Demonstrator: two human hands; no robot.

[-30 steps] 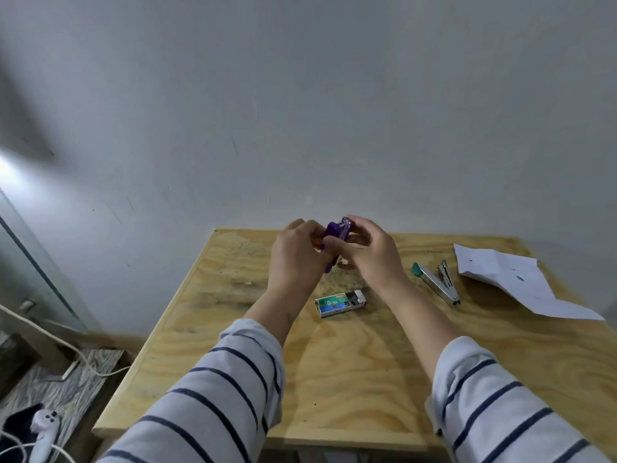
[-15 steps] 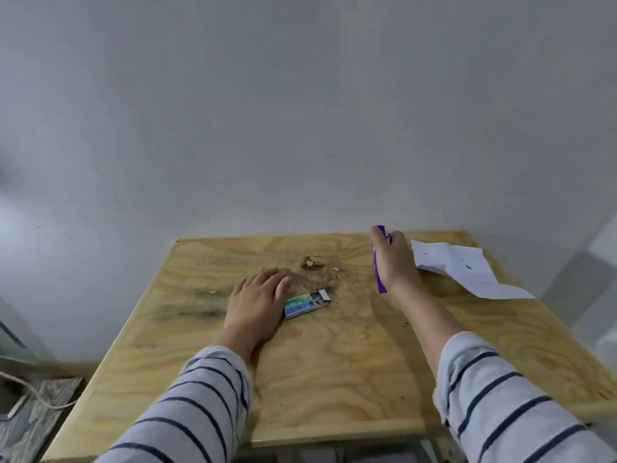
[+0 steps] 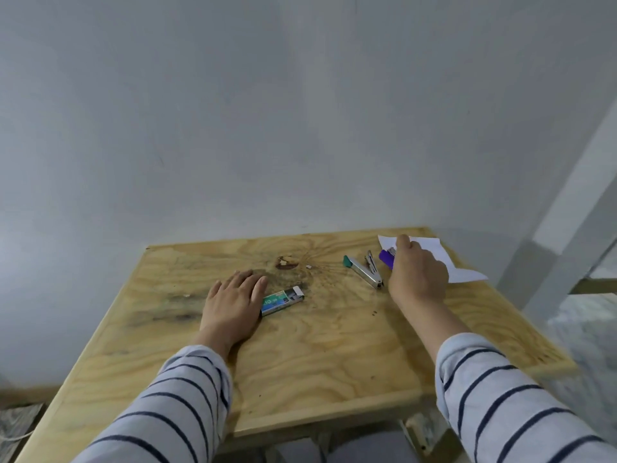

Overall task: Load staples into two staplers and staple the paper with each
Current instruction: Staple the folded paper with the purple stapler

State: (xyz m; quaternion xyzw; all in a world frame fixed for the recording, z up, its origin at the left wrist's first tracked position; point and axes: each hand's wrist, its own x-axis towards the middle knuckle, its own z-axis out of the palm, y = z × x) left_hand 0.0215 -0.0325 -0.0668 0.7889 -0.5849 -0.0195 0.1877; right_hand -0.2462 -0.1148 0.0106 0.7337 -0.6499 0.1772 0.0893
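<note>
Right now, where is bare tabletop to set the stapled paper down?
The near half of the table, between the two sleeves, is bare. So is the left side beyond the left hand. The far right is crowded: green stapler, purple stapler, paper, right hand.

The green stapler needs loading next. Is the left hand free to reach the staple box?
Probably yes: the left hand lies flat and empty on the table, right beside the staple box, with nothing between them.

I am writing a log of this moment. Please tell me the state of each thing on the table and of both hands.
Staple box: lying flat, tray slid partly out.
Green stapler: lying hinged open.
Purple stapler: held in right hand.
Paper: flat, partly under right hand.
Left hand: flat on table.
</note>
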